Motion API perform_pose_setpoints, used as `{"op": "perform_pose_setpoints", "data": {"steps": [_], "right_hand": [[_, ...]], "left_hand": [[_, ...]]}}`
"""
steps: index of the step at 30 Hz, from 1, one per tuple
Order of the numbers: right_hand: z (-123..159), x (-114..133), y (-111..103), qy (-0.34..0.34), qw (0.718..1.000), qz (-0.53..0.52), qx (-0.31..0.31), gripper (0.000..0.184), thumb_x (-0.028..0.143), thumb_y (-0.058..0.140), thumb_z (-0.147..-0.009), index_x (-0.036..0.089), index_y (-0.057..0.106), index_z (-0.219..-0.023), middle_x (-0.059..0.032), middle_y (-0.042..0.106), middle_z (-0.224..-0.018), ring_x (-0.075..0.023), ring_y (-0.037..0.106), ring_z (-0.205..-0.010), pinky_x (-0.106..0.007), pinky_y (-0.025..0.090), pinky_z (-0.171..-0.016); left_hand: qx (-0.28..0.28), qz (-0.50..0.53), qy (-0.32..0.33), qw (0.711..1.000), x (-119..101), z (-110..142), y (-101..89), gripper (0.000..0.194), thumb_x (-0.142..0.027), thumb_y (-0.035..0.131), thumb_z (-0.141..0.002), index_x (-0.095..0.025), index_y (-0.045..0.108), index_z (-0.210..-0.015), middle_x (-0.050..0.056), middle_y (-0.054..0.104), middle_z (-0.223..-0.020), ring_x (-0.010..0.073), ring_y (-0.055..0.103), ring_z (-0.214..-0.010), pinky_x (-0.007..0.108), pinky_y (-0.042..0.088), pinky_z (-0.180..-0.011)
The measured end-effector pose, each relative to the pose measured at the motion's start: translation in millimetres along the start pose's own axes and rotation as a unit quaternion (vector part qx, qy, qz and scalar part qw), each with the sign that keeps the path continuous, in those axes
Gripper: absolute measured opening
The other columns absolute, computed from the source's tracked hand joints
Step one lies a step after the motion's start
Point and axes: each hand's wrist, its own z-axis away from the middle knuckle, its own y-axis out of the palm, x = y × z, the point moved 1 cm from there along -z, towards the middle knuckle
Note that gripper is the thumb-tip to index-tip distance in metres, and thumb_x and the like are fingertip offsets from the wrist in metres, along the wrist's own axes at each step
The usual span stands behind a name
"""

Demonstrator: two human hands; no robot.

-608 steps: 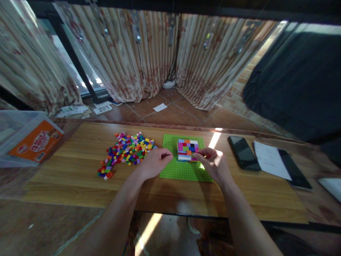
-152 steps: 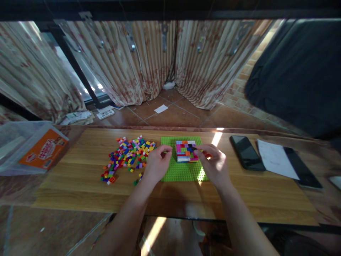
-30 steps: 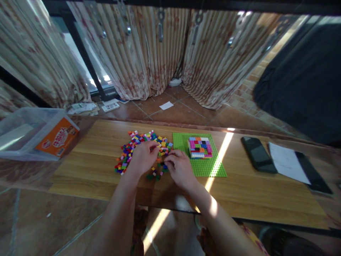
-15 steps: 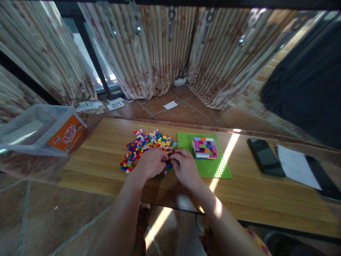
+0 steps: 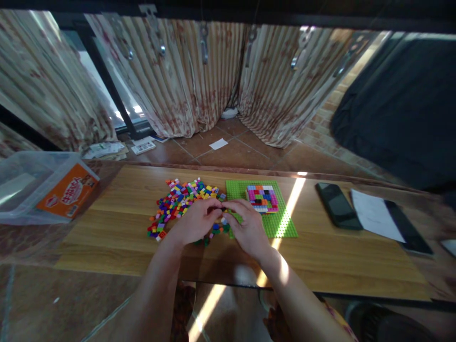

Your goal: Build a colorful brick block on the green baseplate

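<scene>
A heap of small coloured bricks [image 5: 178,202] lies on the wooden table [image 5: 320,251]. To its right is a green baseplate [image 5: 281,225] carrying a flat multicoloured brick block [image 5: 262,198]. My left hand [image 5: 194,223] and my right hand [image 5: 249,225] meet fingertip to fingertip at the near right edge of the heap, over the baseplate's left edge. Both hands have curled, pinching fingers around something small that I cannot make out. A few loose bricks [image 5: 215,230] lie just under the hands.
A clear plastic tub with an orange label [image 5: 53,190] stands at the table's left end. Two dark phones [image 5: 337,211] [image 5: 409,228] and a white sheet of paper [image 5: 374,216] lie at the right. Curtains [image 5: 199,76] hang behind over the tiled floor.
My hands have come a little closer together and lifted slightly at the heap's edge. Five seconds ago they were at the brick block on the baseplate. The camera has shifted slightly.
</scene>
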Motion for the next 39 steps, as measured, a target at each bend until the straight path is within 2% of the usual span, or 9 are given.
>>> {"op": "perform_pose_setpoints", "data": {"steps": [4, 8, 14, 23, 26, 30, 32, 35, 39], "right_hand": [[1.4, 1.1, -10.3, -0.003, 0.999, -0.049, -0.007, 0.021, 0.016, 0.059, -0.089, 0.023, 0.070, -0.104, -0.0051, 0.067, -0.098, -0.0167, 0.063, -0.091, -0.030, 0.052, -0.083], [4.4, -2.8, -17.4, 0.020, 0.998, -0.056, -0.024, 0.016, 0.020, 0.061, -0.088, 0.021, 0.070, -0.102, -0.0051, 0.066, -0.094, -0.0152, 0.064, -0.084, -0.028, 0.053, -0.077], [8.0, -7.6, -27.1, -0.001, 0.999, -0.021, -0.035, 0.022, 0.022, 0.063, -0.087, 0.022, 0.068, -0.108, -0.0057, 0.067, -0.097, -0.0163, 0.065, -0.087, -0.030, 0.053, -0.080], [14.5, -13.1, -49.9, 0.029, 0.998, -0.042, -0.043, 0.012, 0.025, 0.062, -0.088, 0.024, 0.071, -0.096, -0.0019, 0.069, -0.085, -0.0144, 0.065, -0.076, -0.028, 0.054, -0.072], [14.4, -23.7, -57.6, 0.032, 0.998, -0.015, -0.055, 0.012, 0.027, 0.062, -0.088, 0.025, 0.073, -0.090, -0.0020, 0.070, -0.084, -0.0159, 0.065, -0.079, -0.030, 0.054, -0.075], [8.8, -47.0, -67.0, 0.063, 0.983, 0.054, -0.166, 0.011, 0.034, 0.069, -0.081, 0.025, 0.076, -0.081, -0.0042, 0.068, -0.088, -0.0194, 0.064, -0.085, -0.036, 0.053, -0.081], [4.9, -55.5, -69.1, 0.080, 0.976, 0.065, -0.193, 0.012, 0.036, 0.071, -0.078, 0.025, 0.076, -0.079, -0.0046, 0.067, -0.092, -0.0203, 0.062, -0.088, -0.038, 0.053, -0.083], [0.8, -59.7, -68.1, 0.092, 0.977, 0.079, -0.176, 0.013, 0.038, 0.072, -0.076, 0.027, 0.077, -0.078, -0.0052, 0.065, -0.099, -0.0218, 0.059, -0.096, -0.039, 0.051, -0.087], [0.8, -57.5, -63.9, 0.093, 0.979, 0.117, -0.141, 0.011, 0.038, 0.071, -0.077, 0.029, 0.077, -0.079, -0.0057, 0.063, -0.105, -0.0242, 0.054, -0.104, -0.043, 0.048, -0.091]], "left_hand": [[0.038, 0.086, -0.036, 0.995, -11.2, -1.9, 7.0, 0.020, -0.028, 0.047, -0.088, -0.015, 0.062, -0.082, 0.000, 0.059, -0.074, 0.0126, 0.055, -0.067, 0.023, 0.044, -0.061], [0.070, 0.145, -0.101, 0.982, -18.5, -3.0, 13.8, 0.027, -0.039, 0.048, -0.088, -0.015, 0.059, -0.082, -0.004, 0.048, -0.063, 0.0084, 0.042, -0.050, 0.019, 0.032, -0.044], [0.048, 0.216, -0.139, 0.965, -23.0, -11.9, 27.0, 0.034, -0.047, 0.050, -0.085, -0.016, 0.056, -0.073, -0.005, 0.046, -0.058, 0.0074, 0.037, -0.048, 0.020, 0.026, -0.044], [0.068, 0.235, -0.087, 0.966, -36.2, -21.3, 46.2, 0.040, -0.050, 0.048, -0.085, -0.015, 0.057, -0.066, -0.002, 0.050, -0.058, 0.0098, 0.043, -0.055, 0.022, 0.033, -0.052], [0.044, 0.193, -0.059, 0.978, -31.2, -27.5, 55.7, 0.042, -0.046, 0.043, -0.089, -0.015, 0.057, -0.065, -0.001, 0.052, -0.059, 0.0105, 0.044, -0.054, 0.024, 0.034, -0.053], [-0.055, 0.057, -0.052, 0.995, -25.1, -35.3, 61.1, 0.033, -0.034, 0.045, -0.088, -0.016, 0.062, -0.067, 0.001, 0.060, -0.062, 0.0137, 0.052, -0.061, 0.025, 0.037, -0.058], [-0.092, 0.024, -0.045, 0.994, -23.8, -37.6, 62.0, 0.028, -0.029, 0.046, -0.087, -0.017, 0.068, -0.075, 0.002, 0.067, -0.071, 0.0158, 0.058, -0.069, 0.027, 0.042, -0.065], [-0.096, 0.027, -0.035, 0.994, -25.1, -38.9, 64.0, 0.027, -0.024, 0.047, -0.086, -0.018, 0.072, -0.093, 0.004, 0.073, -0.091, 0.0178, 0.064, -0.084, 0.028, 0.046, -0.077], [-0.067, 0.026, -0.051, 0.996, -34.1, -37.2, 66.9, 0.032, -0.021, 0.047, -0.086, -0.017, 0.071, -0.107, 0.005, 0.074, -0.100, 0.0195, 0.066, -0.086, 0.032, 0.049, -0.084]]}}
